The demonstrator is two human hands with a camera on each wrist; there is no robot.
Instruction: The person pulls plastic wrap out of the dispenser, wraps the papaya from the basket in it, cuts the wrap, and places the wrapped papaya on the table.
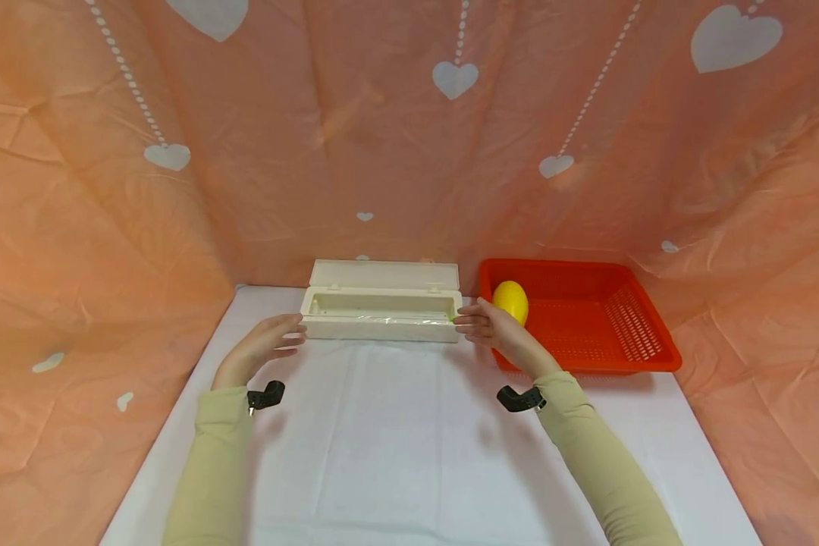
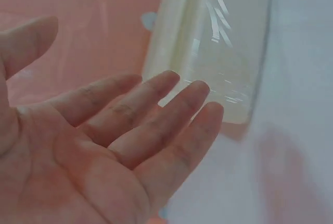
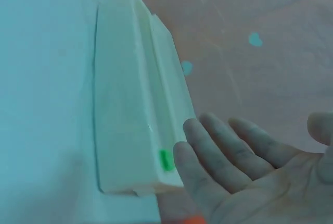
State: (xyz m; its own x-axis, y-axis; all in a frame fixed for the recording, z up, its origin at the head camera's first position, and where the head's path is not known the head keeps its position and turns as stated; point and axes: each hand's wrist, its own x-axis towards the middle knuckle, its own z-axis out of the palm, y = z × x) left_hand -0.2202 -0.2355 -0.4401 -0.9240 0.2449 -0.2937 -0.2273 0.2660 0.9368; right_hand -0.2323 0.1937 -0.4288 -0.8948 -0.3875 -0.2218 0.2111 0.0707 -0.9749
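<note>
The left hand (image 1: 262, 349) and right hand (image 1: 501, 331), fingers (image 2: 161, 122) extended, gripping nothing, flank the lid-raised white box (image 1: 382, 330).

Long rectangular cream plastic box (image 1: 382, 331), plain, lid (image 1: 385, 274) matching; small bright green spot (image 3: 166, 160) near one end. Shallow rectangular red plastic basket (image 1: 566, 315), slotted in a grid pattern. Smooth yellow rounded object (image 1: 510, 297), one even colour. Salmon-orange fabric backdrop (image 1: 382, 159): white hearts (image 1: 455, 80), white dotted lines (image 1: 134, 87). Plain white cloth (image 1: 382, 447). Pale khaki sleeves (image 1: 211, 462); black wrist cameras (image 1: 519, 399).
</note>
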